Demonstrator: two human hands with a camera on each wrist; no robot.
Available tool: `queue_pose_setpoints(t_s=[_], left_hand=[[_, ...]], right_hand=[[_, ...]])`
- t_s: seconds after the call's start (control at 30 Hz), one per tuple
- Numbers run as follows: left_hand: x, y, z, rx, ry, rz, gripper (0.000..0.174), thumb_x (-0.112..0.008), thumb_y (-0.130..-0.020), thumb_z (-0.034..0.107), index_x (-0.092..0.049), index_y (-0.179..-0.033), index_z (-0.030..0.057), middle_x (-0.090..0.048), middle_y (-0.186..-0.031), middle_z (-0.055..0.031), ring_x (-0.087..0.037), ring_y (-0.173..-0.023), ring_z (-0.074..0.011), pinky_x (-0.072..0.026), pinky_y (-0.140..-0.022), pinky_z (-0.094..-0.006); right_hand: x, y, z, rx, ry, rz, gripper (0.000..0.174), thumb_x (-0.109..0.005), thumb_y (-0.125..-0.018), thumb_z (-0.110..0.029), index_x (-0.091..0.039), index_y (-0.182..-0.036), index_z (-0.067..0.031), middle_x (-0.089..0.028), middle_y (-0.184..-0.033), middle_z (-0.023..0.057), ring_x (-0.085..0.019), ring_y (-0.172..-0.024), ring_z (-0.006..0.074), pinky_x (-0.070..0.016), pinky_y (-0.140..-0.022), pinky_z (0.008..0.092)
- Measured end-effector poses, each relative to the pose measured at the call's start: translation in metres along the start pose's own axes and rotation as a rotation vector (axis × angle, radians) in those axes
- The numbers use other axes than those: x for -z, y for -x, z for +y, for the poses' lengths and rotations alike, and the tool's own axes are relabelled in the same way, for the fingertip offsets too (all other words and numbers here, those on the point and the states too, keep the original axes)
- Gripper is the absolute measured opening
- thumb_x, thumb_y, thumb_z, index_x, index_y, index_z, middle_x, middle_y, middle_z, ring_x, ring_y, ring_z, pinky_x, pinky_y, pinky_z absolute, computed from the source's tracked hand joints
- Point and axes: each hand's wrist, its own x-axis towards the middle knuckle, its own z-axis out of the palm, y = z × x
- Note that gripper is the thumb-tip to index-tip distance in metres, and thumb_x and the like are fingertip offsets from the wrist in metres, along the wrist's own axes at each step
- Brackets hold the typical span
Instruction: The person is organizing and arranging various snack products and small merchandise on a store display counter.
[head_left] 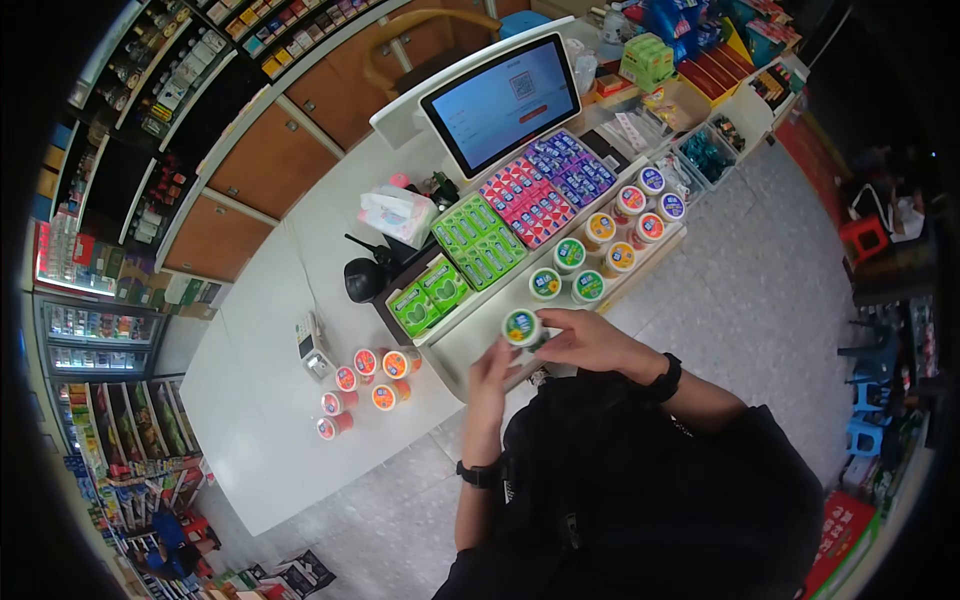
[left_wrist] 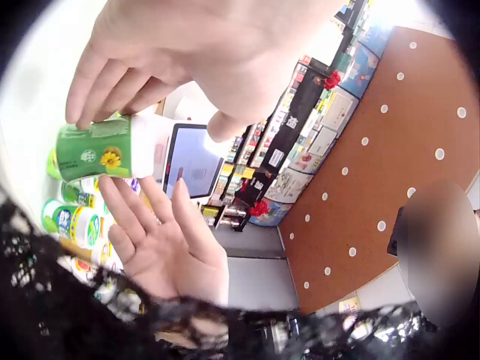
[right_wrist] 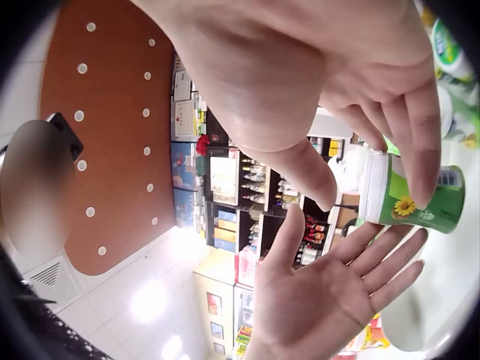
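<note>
A green gum jar (head_left: 521, 327) with a white lid and a yellow flower on its label is between my two hands, close over the counter's front edge. My left hand (head_left: 490, 372) touches one side with extended fingers; the left wrist view shows those fingers (left_wrist: 105, 86) laid along the jar, thumb apart. On the other side, my right hand (head_left: 597, 344) has straight fingers against it, palm showing. Just beyond stand three green-lidded jars (head_left: 569, 254), then yellow-lidded jars (head_left: 600, 228), red-lidded jars (head_left: 650, 228) and purple-lidded jars (head_left: 652, 180).
Several red and orange jars (head_left: 365, 362) stand on the white counter (head_left: 270, 400) at left, near a card terminal (head_left: 313, 345). Green boxes (head_left: 480, 240), pink packs (head_left: 525, 200) and purple packs (head_left: 570, 168) line a display below the monitor (head_left: 502, 100). Tissues (head_left: 397, 213) lie behind.
</note>
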Motion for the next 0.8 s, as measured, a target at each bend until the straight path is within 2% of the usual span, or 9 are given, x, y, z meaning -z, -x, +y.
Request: queue_pose_setpoints(t_s=[0.23, 0.37, 0.43, 0.47, 0.57, 0.63, 0.67, 0.73, 0.8], left_hand=[[-0.047, -0.024, -0.025, 0.215, -0.068, -0.234, 0.081, -0.058, -0.094, 0.047, -0.031, -0.146, -0.0093, -0.051, -0.137, -0.0217, -0.053, -0.126, -0.0302, -0.0468, -0.099, -0.0387], [-0.053, -0.034, -0.030, 0.205, 0.022, -0.126, 0.086, -0.061, -0.092, 0.046, -0.027, -0.147, -0.0108, -0.048, -0.139, -0.0222, -0.049, -0.129, -0.0307, -0.0457, -0.101, -0.0402], [-0.055, -0.034, -0.030, 0.194, 0.031, -0.110, 0.087, -0.062, -0.092, 0.046, -0.026, -0.147, -0.0111, -0.048, -0.140, -0.0220, -0.049, -0.130, -0.0305, -0.0455, -0.102, -0.0404], [-0.056, -0.033, -0.029, 0.207, 0.027, -0.105, 0.086, -0.062, -0.092, 0.046, -0.027, -0.146, -0.0105, -0.048, -0.140, -0.0218, -0.049, -0.129, -0.0305, -0.0457, -0.102, -0.0403], [-0.056, -0.034, -0.036, 0.225, 0.015, -0.084, 0.082, -0.061, -0.092, 0.046, -0.031, -0.146, -0.0088, -0.048, -0.140, -0.0204, -0.050, -0.128, -0.0303, -0.0462, -0.100, -0.0405], [-0.056, -0.033, -0.039, 0.229, 0.013, -0.067, 0.080, -0.062, -0.092, 0.046, -0.033, -0.145, -0.0077, -0.048, -0.140, -0.0193, -0.050, -0.128, -0.0302, -0.0464, -0.099, -0.0407], [-0.057, -0.034, -0.038, 0.216, -0.058, -0.004, 0.077, -0.061, -0.092, 0.046, -0.038, -0.143, -0.0069, -0.050, -0.138, -0.0197, -0.053, -0.125, -0.0302, -0.0467, -0.098, -0.0399], [-0.060, -0.040, -0.031, 0.196, -0.125, 0.063, 0.074, -0.061, -0.093, 0.046, -0.042, -0.142, -0.0062, -0.053, -0.137, -0.0201, -0.055, -0.122, -0.0301, -0.0470, -0.097, -0.0391], [-0.064, -0.050, -0.020, 0.022, -0.569, 0.222, 0.073, -0.062, -0.091, 0.047, -0.048, -0.137, -0.0066, -0.059, -0.128, -0.0242, -0.062, -0.114, -0.0330, -0.0492, -0.094, -0.0387]], right_hand=[[0.039, 0.008, 0.059, -0.059, -0.073, 0.039, 0.073, -0.076, -0.083, -0.020, -0.037, -0.141, 0.0024, -0.053, -0.138, 0.0210, -0.068, -0.103, 0.0245, -0.0536, -0.088, 0.0327], [0.051, 0.006, 0.050, -0.078, -0.035, 0.011, 0.077, -0.077, -0.082, -0.020, -0.035, -0.141, 0.0032, -0.052, -0.138, 0.0210, -0.068, -0.103, 0.0254, -0.0534, -0.090, 0.0340], [0.050, 0.004, 0.045, -0.064, -0.006, 0.005, 0.072, -0.072, -0.085, -0.015, -0.034, -0.143, 0.0015, -0.050, -0.139, 0.0156, -0.055, -0.120, 0.0167, -0.0482, -0.098, 0.0336], [0.051, 0.002, 0.047, -0.062, -0.013, 0.000, 0.072, -0.072, -0.085, -0.015, -0.034, -0.143, 0.0015, -0.050, -0.139, 0.0156, -0.055, -0.120, 0.0167, -0.0482, -0.098, 0.0336], [0.053, 0.000, 0.049, 0.006, 0.071, -0.049, 0.072, -0.073, -0.085, -0.020, -0.035, -0.143, -0.0001, -0.055, -0.134, 0.0160, -0.062, -0.113, 0.0219, -0.0505, -0.095, 0.0350], [0.056, 0.010, 0.025, -0.066, 0.291, 0.032, 0.063, -0.074, -0.082, -0.024, -0.046, -0.134, -0.0018, -0.066, -0.112, 0.0196, -0.070, -0.091, 0.0351, -0.0557, -0.079, 0.0398], [0.060, 0.013, 0.018, -0.065, 0.290, 0.026, 0.063, -0.074, -0.082, -0.024, -0.046, -0.134, -0.0018, -0.066, -0.112, 0.0196, -0.070, -0.091, 0.0351, -0.0557, -0.079, 0.0398], [0.069, 0.016, 0.008, -0.192, 0.572, 0.136, 0.060, -0.074, -0.080, -0.024, -0.049, -0.129, -0.0021, -0.069, -0.093, 0.0213, -0.068, -0.086, 0.0400, -0.0547, -0.074, 0.0449], [0.073, 0.016, 0.009, -0.166, 0.681, 0.222, 0.058, -0.074, -0.079, -0.024, -0.051, -0.127, -0.0023, -0.069, -0.090, 0.0208, -0.067, -0.086, 0.0406, -0.0539, -0.074, 0.0463]])
